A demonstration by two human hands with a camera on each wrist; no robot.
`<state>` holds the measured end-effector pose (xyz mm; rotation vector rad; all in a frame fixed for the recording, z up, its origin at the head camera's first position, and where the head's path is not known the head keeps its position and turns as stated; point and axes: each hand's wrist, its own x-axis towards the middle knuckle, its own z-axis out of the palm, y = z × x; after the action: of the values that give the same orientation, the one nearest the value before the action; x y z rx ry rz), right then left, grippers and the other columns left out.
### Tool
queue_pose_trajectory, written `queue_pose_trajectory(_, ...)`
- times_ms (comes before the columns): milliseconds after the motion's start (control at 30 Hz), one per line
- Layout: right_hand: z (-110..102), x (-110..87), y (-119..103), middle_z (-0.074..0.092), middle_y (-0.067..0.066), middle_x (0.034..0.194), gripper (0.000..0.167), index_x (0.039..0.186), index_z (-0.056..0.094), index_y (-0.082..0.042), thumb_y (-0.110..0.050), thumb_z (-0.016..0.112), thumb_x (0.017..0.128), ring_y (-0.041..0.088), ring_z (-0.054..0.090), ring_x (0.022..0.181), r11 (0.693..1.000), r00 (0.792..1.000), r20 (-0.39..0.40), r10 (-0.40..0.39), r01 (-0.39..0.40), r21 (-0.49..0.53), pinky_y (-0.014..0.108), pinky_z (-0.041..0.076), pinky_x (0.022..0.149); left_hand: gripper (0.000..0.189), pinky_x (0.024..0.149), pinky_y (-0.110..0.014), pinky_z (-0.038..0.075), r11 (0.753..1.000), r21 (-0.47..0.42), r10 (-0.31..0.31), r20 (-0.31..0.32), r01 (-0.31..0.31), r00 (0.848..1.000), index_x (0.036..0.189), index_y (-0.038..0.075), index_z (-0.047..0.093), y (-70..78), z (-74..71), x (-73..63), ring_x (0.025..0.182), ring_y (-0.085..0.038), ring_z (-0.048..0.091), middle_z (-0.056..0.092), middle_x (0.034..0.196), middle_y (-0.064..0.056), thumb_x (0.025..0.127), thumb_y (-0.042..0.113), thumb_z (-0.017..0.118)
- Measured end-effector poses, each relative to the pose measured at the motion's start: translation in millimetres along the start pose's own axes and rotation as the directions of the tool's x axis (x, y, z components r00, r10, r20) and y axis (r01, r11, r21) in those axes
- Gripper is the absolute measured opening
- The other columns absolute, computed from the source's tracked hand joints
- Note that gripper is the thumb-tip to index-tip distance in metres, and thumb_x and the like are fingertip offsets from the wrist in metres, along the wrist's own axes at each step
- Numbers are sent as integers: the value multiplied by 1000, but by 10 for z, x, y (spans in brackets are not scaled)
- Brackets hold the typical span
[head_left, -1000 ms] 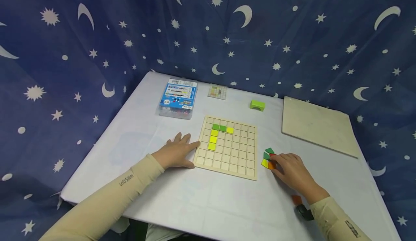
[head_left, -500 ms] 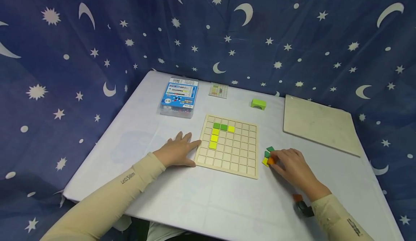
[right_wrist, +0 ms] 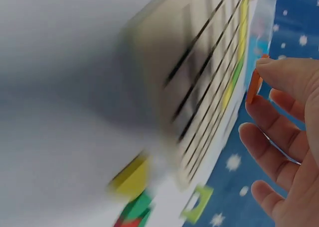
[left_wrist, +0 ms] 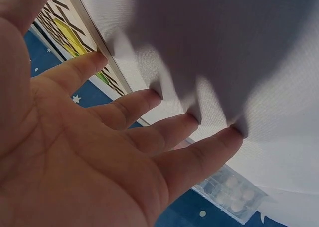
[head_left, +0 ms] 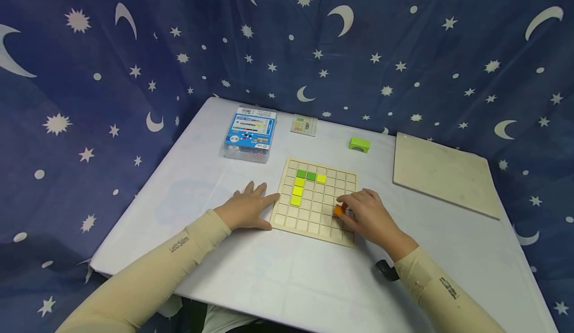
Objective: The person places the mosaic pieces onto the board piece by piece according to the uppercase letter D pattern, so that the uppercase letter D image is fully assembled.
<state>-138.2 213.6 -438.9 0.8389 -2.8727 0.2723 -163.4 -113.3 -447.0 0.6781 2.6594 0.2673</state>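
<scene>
My right hand (head_left: 371, 218) pinches a small orange square tile (head_left: 339, 210) between thumb and fingertips, over the right side of a wooden grid board (head_left: 309, 217). In the right wrist view the orange tile (right_wrist: 254, 85) stands edge-on in the pinch. Beside the board's left edge my left hand (head_left: 248, 208) rests on the cloth with fingers spread, the thumb and index tip at the edge. On the board, two green tiles (head_left: 306, 175) and a yellow tile (head_left: 321, 178) form a row, with yellow tiles (head_left: 297, 191) in a column below its left end.
Loose yellow (right_wrist: 132, 179), green (right_wrist: 137, 205) and red pieces (right_wrist: 128, 222) lie beside the board, hidden by my right hand in the head view. Farther back are a blue-labelled plastic box (head_left: 250, 133), a gridded card (head_left: 304, 125), a green arch block (head_left: 359, 144) and a pale panel (head_left: 444, 173).
My right hand has picked the orange tile out of the loose pieces and carried it left over the board. The left hand stays in place.
</scene>
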Motion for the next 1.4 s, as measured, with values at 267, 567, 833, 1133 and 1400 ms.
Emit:
queue_pose_trajectory(267, 171, 448, -436, 70, -1, 102, 34, 114, 69, -16, -26, 80, 84, 22, 63, 103, 996, 996, 42, -83, 84, -19, 51, 35, 109, 86, 103, -72, 30, 1000, 12, -17, 16, 17, 1000, 153, 26, 41, -11, 3, 8, 143, -55, 21, 27, 160, -22, 80, 53, 78)
queue_pose_trajectory(567, 393, 626, -658, 72, 1, 102, 27, 111, 70, -16, -25, 77, 87, 21, 65, 104, 982, 984, 39, -176, 178, -60, 53, 34, 111, 86, 103, -72, 31, 1000, 15, -14, 20, 14, 1000, 154, 26, 39, -4, -6, 18, 143, -55, 21, 26, 160, -22, 81, 53, 76)
queue_pose_trajectory(833, 510, 635, -654, 72, 1, 99, 23, 107, 70, -15, -24, 76, 87, 22, 65, 99, 971, 974, -37, -223, 219, -94, 53, 36, 109, 85, 103, -72, 31, 1000, 16, -2, 15, 2, 1000, 153, 26, 39, -6, -14, 10, 142, -55, 22, 27, 159, -23, 82, 53, 75)
queue_pose_trajectory(1133, 527, 633, -663, 71, 1, 100, 23, 107, 70, -15, -25, 76, 87, 21, 65, 101, 974, 975, -43, -217, 213, -82, 52, 37, 109, 86, 102, -72, 33, 999, 37, 3, 12, -3, 1000, 154, 27, 38, -15, 1, 26, 142, -55, 23, 27, 159, -22, 82, 55, 75)
queue_pose_trajectory(1400, 428, 554, -638, 70, -3, 102, 27, 111, 70, -17, -26, 76, 87, 20, 63, 104, 990, 991, 0, -135, 135, -47, 51, 33, 111, 86, 102, -72, 32, 999, 38, -1, 13, 1, 1000, 153, 26, 39, -16, 2, 22, 142, -55, 23, 28, 159, -22, 81, 55, 76)
